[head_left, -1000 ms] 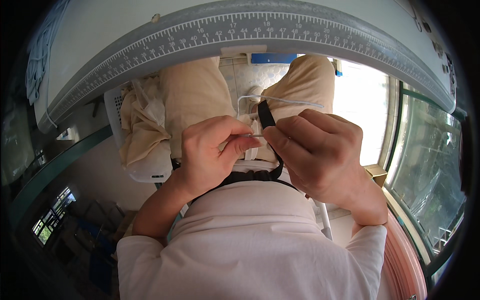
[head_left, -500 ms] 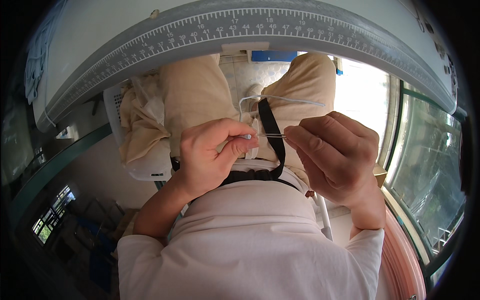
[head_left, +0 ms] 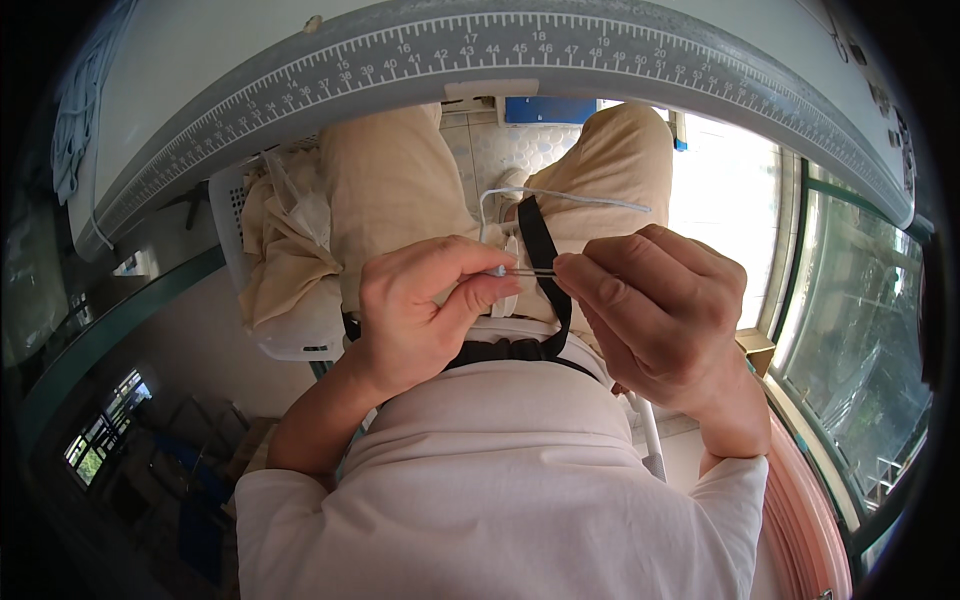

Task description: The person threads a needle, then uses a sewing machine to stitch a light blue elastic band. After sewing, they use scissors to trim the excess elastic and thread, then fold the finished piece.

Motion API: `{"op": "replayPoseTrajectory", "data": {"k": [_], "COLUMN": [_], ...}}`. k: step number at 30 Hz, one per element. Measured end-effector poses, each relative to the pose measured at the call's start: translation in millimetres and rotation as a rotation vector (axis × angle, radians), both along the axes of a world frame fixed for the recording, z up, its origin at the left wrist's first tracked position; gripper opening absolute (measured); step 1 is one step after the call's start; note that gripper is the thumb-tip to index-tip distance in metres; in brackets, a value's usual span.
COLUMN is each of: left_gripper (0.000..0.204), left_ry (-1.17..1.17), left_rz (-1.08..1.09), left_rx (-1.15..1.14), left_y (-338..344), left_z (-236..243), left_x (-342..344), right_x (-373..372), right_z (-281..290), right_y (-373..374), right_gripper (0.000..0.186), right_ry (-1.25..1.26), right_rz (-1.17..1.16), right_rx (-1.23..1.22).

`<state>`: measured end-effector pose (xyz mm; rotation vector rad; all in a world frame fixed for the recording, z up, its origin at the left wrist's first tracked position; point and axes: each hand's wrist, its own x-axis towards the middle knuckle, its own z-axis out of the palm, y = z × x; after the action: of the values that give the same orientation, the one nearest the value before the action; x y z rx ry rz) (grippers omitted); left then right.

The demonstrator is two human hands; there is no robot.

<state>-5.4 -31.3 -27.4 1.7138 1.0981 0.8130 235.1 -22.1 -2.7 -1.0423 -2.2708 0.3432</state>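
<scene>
My left hand (head_left: 425, 305) is closed in a pinch on a pale blue cord (head_left: 570, 195). A short bit of the cord shows at the fingertips, and a longer length rises behind the hand and bends right over my thigh. My right hand (head_left: 665, 300), also pinched, grips a thin metal tool with two close parallel prongs (head_left: 532, 271). Its prongs point left and reach the left fingertips at the cord. Fingers hide the tool's other end, so its exact kind is unclear. Both hands are above my lap.
A table edge with a grey ruler strip (head_left: 520, 88) curves ahead. Pale blue cords (head_left: 75, 130) hang at its far left. Beige cloth lies in a white basket (head_left: 228, 215) left of my legs. A black strap (head_left: 537, 235) hangs behind the tool. Glass panels (head_left: 850, 290) stand at right.
My right hand has moved slightly left toward my left hand, bringing the metal prongs further onto the left fingertips. The left hand has barely moved.
</scene>
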Motion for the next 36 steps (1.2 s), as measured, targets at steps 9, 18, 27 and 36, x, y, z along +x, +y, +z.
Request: {"op": "replayPoseTrajectory", "data": {"k": [9, 18, 27, 36], "left_gripper": [0.013, 0.019, 0.02, 0.02], "left_ry": [0.007, 0.097, 0.116, 0.068], "left_rz": [0.029, -0.007, -0.034, -0.044], "left_rx": [0.045, 0.214, 0.303, 0.268], "left_y": [0.9, 3.4, 7.7, 5.7], "left_z": [-2.3, -8.3, -7.9, -12.4], "left_x": [3.6, 7.1, 8.9, 6.8], "right_x": [0.4, -2.8, -4.1, -3.3], "right_z": [4.5, 16.0, 4.0, 2.0], "right_y": [3.6, 3.2, 5.2, 1.5], "right_gripper": [0.031, 0.033, 0.027, 0.025], "right_ry": [-0.067, -0.149, -0.062, -0.02], "right_rz": [0.031, 0.061, 0.008, -0.011], "right_rx": [0.062, -0.038, -0.136, -0.168]}}
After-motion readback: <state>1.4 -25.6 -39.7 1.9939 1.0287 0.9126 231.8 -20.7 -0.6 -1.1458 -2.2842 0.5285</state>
